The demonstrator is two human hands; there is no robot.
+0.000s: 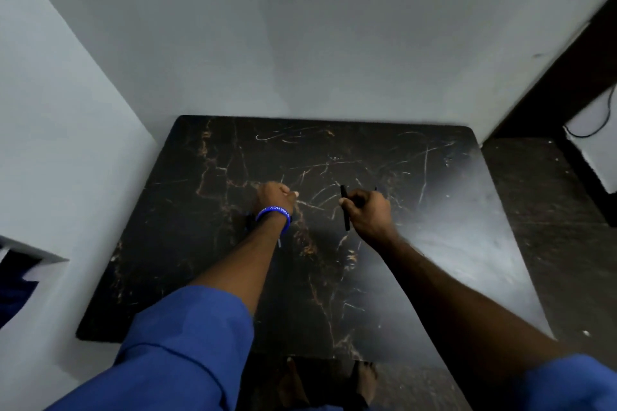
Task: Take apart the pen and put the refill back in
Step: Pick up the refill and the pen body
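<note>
Pen barrel (344, 208), light, stiff and slick, sat clamped mid-length in your right hand (369, 215) over the worktop (434, 210) middle, while your left hand (274, 197) was fisted, contents unclear.

My bench (434, 243) is a dark slab veined with gold and white streaks, scuffed with pale scratches toward its far edge. It sits pushed into a corner against the grey walls (300, 43). Glare washes across its right side. Nothing rests on its bare surface that I can make out.
</note>
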